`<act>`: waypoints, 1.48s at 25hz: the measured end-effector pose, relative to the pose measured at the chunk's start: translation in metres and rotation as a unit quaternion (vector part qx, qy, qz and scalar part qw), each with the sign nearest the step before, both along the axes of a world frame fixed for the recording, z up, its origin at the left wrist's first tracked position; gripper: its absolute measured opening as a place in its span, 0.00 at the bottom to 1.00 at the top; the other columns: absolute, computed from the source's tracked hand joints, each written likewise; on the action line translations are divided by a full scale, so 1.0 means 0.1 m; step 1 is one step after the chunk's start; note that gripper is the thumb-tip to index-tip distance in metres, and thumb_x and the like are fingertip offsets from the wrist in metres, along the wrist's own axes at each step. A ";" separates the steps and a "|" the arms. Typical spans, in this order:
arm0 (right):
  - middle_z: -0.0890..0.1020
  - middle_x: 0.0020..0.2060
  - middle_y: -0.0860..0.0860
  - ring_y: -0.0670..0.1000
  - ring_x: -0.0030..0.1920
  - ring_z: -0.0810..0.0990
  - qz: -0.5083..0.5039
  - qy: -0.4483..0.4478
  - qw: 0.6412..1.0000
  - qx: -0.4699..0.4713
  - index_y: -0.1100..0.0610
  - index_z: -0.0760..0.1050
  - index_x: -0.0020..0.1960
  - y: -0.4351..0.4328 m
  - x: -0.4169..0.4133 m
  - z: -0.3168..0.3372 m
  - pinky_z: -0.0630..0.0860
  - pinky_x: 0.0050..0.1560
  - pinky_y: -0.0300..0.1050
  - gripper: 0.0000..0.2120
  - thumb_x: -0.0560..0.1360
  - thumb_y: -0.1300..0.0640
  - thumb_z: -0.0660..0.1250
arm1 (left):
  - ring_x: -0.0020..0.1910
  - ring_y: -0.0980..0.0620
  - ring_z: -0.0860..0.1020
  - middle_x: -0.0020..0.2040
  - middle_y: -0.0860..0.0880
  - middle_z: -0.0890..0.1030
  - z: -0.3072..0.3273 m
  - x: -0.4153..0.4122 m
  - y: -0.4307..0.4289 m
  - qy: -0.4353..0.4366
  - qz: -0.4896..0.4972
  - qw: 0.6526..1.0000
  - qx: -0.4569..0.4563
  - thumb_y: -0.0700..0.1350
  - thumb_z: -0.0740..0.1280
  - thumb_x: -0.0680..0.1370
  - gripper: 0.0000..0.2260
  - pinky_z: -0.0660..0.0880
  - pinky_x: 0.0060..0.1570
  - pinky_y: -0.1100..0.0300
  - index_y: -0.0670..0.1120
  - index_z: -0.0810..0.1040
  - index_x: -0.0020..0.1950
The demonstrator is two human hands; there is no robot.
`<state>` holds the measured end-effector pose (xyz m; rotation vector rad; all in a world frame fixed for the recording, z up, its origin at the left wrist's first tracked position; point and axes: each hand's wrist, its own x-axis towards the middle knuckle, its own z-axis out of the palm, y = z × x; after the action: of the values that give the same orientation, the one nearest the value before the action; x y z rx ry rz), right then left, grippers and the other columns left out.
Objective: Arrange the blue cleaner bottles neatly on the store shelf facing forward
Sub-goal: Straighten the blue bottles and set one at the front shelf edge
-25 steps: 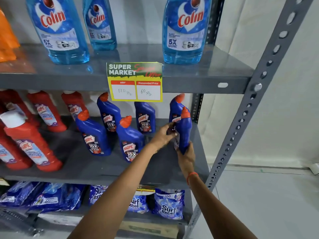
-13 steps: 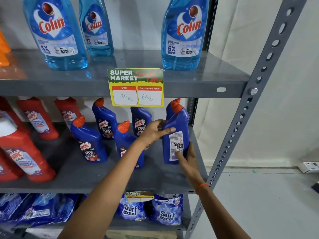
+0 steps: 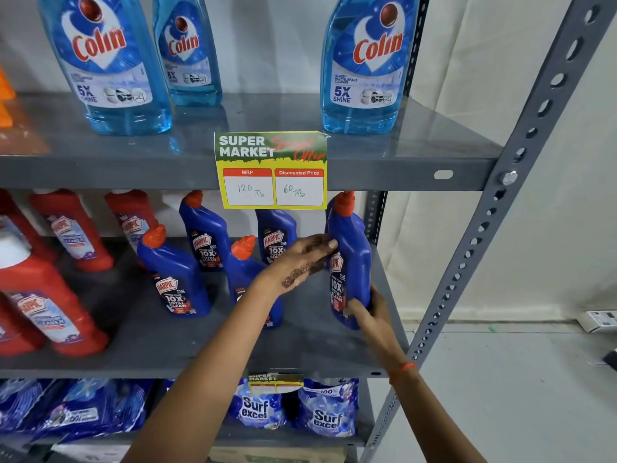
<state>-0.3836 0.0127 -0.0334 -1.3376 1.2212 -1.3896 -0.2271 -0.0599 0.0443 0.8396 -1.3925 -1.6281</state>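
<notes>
The held bottle (image 3: pixel 350 259), blue with an orange cap, stands at the right end of the middle shelf (image 3: pixel 160 342), turned so its label faces partly left rather than straight out; whether its base sits on the shelf or is lifted just clear is hard to tell, since the lower hand covers it. The left hand (image 3: pixel 305 259) is closed on the bottle's upper left side, fingers (image 3: pixel 329 243) pressed against the shoulder just below the neck. The right hand (image 3: pixel 369 315) wraps the bottom of the same bottle, thumb across the front near the label's lower edge, a red thread at the wrist. Just behind this bottle another blue one is mostly hidden. To the left stand four more blue bottles (image 3: pixel 177 279), two in front and two further back, labels forward, the front pair leaning a little. Beyond them are red bottles (image 3: pixel 53 305). A price tag (image 3: pixel 272 170) hangs from the upper shelf edge, which carries pale blue spray refills (image 3: pixel 365 65). Blue detergent packs (image 3: pixel 325 409) lie on the bottom shelf.
</notes>
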 end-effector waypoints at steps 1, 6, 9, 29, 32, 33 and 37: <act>0.78 0.54 0.56 0.49 0.49 0.79 0.008 -0.025 1.000 0.012 0.56 0.69 0.64 -0.01 -0.01 -0.02 0.80 0.41 0.35 0.28 0.66 0.48 0.67 | 0.53 0.50 0.80 0.51 0.48 0.82 0.01 0.01 -0.03 0.005 -0.018 1.000 0.006 0.42 0.65 0.76 0.09 0.77 0.56 0.57 0.46 0.78 0.56; 0.75 0.55 0.53 0.50 0.53 0.77 0.016 0.007 0.999 0.037 0.51 0.62 0.62 -0.20 -0.03 -0.08 0.78 0.45 0.35 0.19 0.77 0.68 0.59 | 0.50 0.48 0.82 0.55 0.43 0.82 -0.06 -0.09 -0.01 -0.120 0.059 0.988 -0.071 0.45 0.72 0.72 0.18 0.81 0.47 0.56 0.44 0.74 0.60; 0.74 0.53 0.54 0.46 0.48 0.77 0.006 0.026 0.999 0.024 0.52 0.61 0.62 -0.28 0.00 -0.14 0.79 0.42 0.30 0.23 0.75 0.74 0.57 | 0.53 0.43 0.80 0.57 0.39 0.79 -0.28 -0.16 0.06 -0.137 0.128 0.978 -0.095 0.45 0.72 0.72 0.19 0.78 0.56 0.45 0.42 0.73 0.60; 0.76 0.47 0.56 0.54 0.47 0.74 -0.140 0.160 0.975 0.062 0.64 0.69 0.58 -0.34 -0.08 -0.45 0.69 0.41 0.26 0.14 0.75 0.71 0.54 | 0.49 0.54 0.77 0.53 0.46 0.79 -0.99 -0.23 0.12 -0.157 0.066 0.985 -0.035 0.36 0.73 0.69 0.22 0.73 0.41 0.77 0.42 0.71 0.62; 0.77 0.51 0.59 0.58 0.52 0.77 -0.133 0.136 0.977 0.101 0.62 0.68 0.59 -0.21 -0.12 -0.41 0.74 0.51 0.47 0.13 0.77 0.69 0.52 | 0.51 0.52 0.77 0.53 0.47 0.79 -1.01 -0.30 0.18 -0.176 0.067 0.981 -0.040 0.39 0.73 0.69 0.22 0.74 0.42 0.75 0.42 0.72 0.62; 0.78 0.53 0.59 0.59 0.53 0.77 -0.130 0.136 0.976 0.106 0.62 0.67 0.60 -0.16 -0.12 -0.39 0.75 0.51 0.49 0.14 0.77 0.69 0.52 | 0.51 0.52 0.77 0.53 0.46 0.79 -1.01 -0.31 0.22 -0.182 0.068 0.980 -0.043 0.39 0.74 0.69 0.22 0.74 0.42 0.75 0.42 0.72 0.61; 0.78 0.57 0.60 0.53 0.52 0.75 -0.140 0.154 0.971 0.116 0.62 0.67 0.63 0.07 -0.10 -0.32 0.73 0.53 0.45 0.16 0.77 0.70 0.52 | 0.47 0.56 0.79 0.53 0.46 0.81 -1.04 -0.31 0.38 -0.198 0.070 0.977 -0.033 0.40 0.74 0.69 0.21 0.74 0.45 0.71 0.45 0.74 0.59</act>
<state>-0.3937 0.0195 -0.0650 -1.2827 1.7807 -1.2064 -0.2582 -0.0224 -0.0596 1.2425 -1.6062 -1.3454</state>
